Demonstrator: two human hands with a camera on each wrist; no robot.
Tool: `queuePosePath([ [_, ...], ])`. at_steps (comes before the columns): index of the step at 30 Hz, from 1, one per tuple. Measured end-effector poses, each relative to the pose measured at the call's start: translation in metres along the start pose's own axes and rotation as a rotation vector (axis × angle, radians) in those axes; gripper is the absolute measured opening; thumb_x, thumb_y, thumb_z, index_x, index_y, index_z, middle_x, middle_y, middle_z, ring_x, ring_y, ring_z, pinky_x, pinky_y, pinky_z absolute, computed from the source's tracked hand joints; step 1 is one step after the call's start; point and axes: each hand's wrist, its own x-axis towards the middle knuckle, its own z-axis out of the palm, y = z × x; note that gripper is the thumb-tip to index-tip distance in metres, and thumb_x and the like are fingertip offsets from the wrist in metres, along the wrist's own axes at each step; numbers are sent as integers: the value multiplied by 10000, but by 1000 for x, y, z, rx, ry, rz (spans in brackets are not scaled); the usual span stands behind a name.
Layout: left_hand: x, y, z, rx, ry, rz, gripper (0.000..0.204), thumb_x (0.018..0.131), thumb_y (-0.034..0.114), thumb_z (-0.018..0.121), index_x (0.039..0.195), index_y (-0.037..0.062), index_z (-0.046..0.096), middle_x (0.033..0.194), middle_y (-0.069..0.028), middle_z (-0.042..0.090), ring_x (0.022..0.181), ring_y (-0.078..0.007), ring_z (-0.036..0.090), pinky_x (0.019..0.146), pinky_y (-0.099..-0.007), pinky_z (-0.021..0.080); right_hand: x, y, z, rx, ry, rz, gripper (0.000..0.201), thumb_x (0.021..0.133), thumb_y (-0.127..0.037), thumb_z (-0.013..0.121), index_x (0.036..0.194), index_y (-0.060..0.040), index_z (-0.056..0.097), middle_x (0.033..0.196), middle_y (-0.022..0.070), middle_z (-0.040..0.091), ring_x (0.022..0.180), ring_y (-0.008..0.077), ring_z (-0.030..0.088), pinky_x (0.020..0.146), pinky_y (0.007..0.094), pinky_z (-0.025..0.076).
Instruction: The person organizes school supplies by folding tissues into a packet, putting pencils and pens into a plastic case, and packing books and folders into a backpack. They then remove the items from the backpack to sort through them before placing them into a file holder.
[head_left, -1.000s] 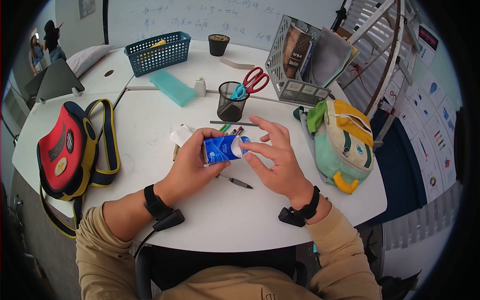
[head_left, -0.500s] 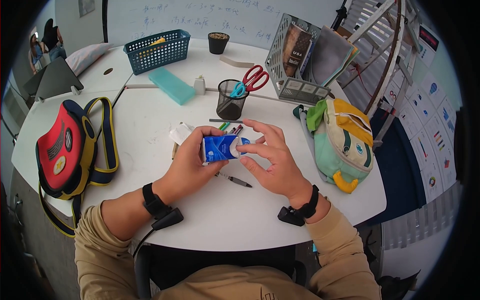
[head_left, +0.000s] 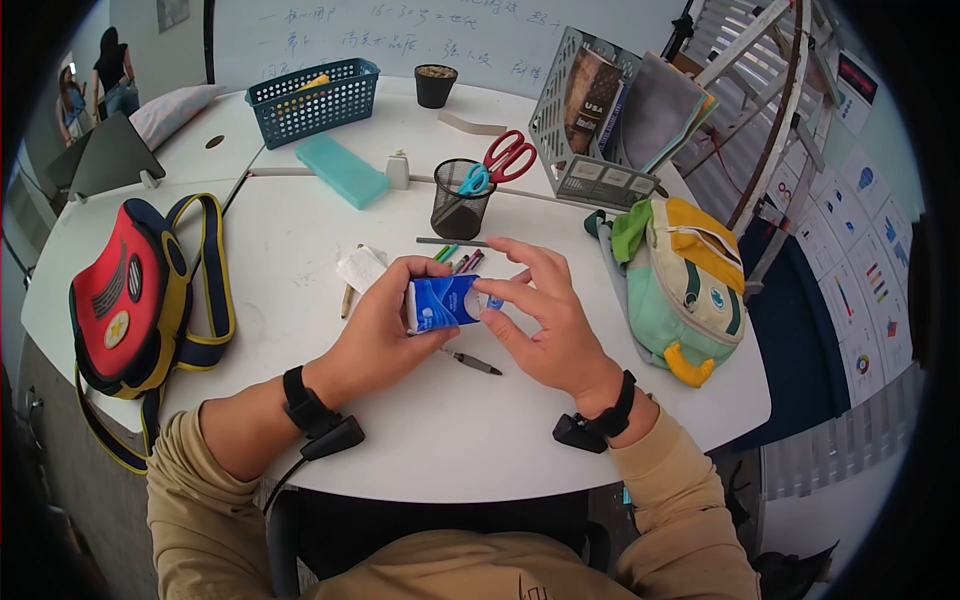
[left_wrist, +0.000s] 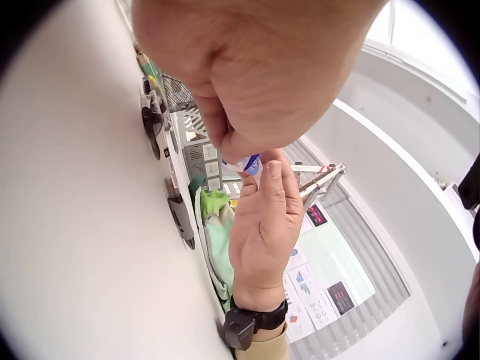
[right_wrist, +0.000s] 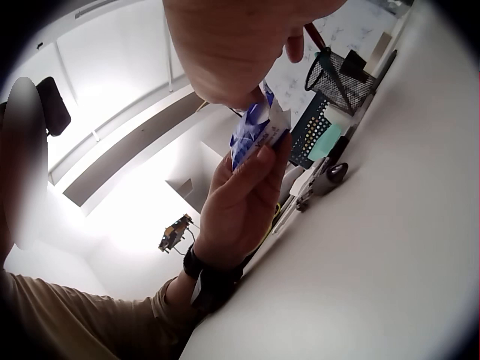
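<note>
My left hand [head_left: 365,330] grips a small blue-and-white tissue packet [head_left: 437,303] above the table, fingers behind it and thumb along its lower edge. At the packet's right end, where white shows beside a blue flap, my right hand [head_left: 555,330] pinches the flap between thumb and index finger; its other fingers are raised. The right wrist view shows the packet [right_wrist: 255,136] tilted, its upper end partly covered by the right hand. Under the hands lie a grey-and-black pen [head_left: 475,362] and several coloured markers [head_left: 466,262]. A crumpled white tissue [head_left: 360,268] is just behind the left hand.
A mesh pen cup [head_left: 460,210] with scissors [head_left: 510,157] stands beyond the hands. A red backpack [head_left: 125,300] sits left, a green-and-yellow backpack [head_left: 690,290] right. Farther back are a teal pencil case [head_left: 342,172], a basket [head_left: 315,108], a small pot [head_left: 436,90] and a file holder [head_left: 600,185].
Both hands keep almost the same pose around the packet. The packet has tilted slightly, and the right fingertips have shifted a little at its flap end.
</note>
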Motion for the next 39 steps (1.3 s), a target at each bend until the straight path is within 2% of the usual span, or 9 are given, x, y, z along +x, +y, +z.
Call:
queuePosePath([
  [16,0,4,-1,-178,-16,-75,649,991,-30,856,1510,25,470,1445,-115,602,1301,-166,684,1094,-325,637,2,-6,-7,-76,-125,-27,325,871,-112,943,1184,-162,874,1736,150,514,1512,418,465,1194,507,494],
  [21,2,1,-2,-143,-7,-46,650,991,-40,858,1511,21,474,1413,-110,626,1282,-154,686,1047,-302,644,0,-6,-9,-41,-115,0,422,892,-103,921,1299,-174,836,1721,160,527,1521,427,462,1254,510,438],
  [24,5,9,-12,-175,99,-150,657,993,-38,859,1520,20,471,1363,-104,651,1249,-142,686,1014,-294,626,1,-5,-10,-20,-7,67,454,912,-96,905,1352,-152,807,1686,157,561,1503,410,490,1239,492,453],
  [26,12,-1,-21,-140,263,-30,618,1007,8,867,1499,0,493,1334,-104,674,1214,-139,694,1009,-290,612,5,-3,-8,-10,74,101,391,944,-94,888,1325,-107,801,1609,124,634,1468,356,543,1182,443,498],
  [29,24,-15,-47,-82,496,69,602,1026,78,878,1489,-21,507,1331,-111,686,1193,-144,708,1023,-292,609,13,9,-12,64,-81,235,317,973,-96,869,1283,-104,805,1555,92,681,1460,314,556,1132,411,516],
  [30,26,-15,-55,-75,567,79,600,1032,100,879,1488,-26,510,1328,-113,691,1186,-146,713,1028,-293,608,18,9,-8,43,-74,186,253,988,-97,857,1237,-86,809,1413,78,763,1337,264,654,1043,376,549],
  [33,31,-16,-72,-172,714,43,615,1042,147,884,1499,-26,510,1318,-118,704,1145,-152,729,1029,-301,610,36,15,2,169,-160,221,222,998,-95,848,1216,-73,813,1288,77,806,1170,234,730,959,352,570],
  [34,32,-19,-77,-203,739,64,611,1050,177,883,1494,-25,517,1302,-119,718,1106,-155,741,1017,-301,614,45,17,9,168,-167,151,233,1000,-133,860,1210,-46,807,1194,96,820,1004,229,766,891,350,591],
  [39,33,-24,-80,-209,791,38,621,1045,213,894,1491,-22,530,1260,-101,721,1071,-130,721,937,-271,595,88,-3,46,138,-422,205,386,950,-273,924,1167,14,783,1104,186,782,939,308,785,854,414,618],
])
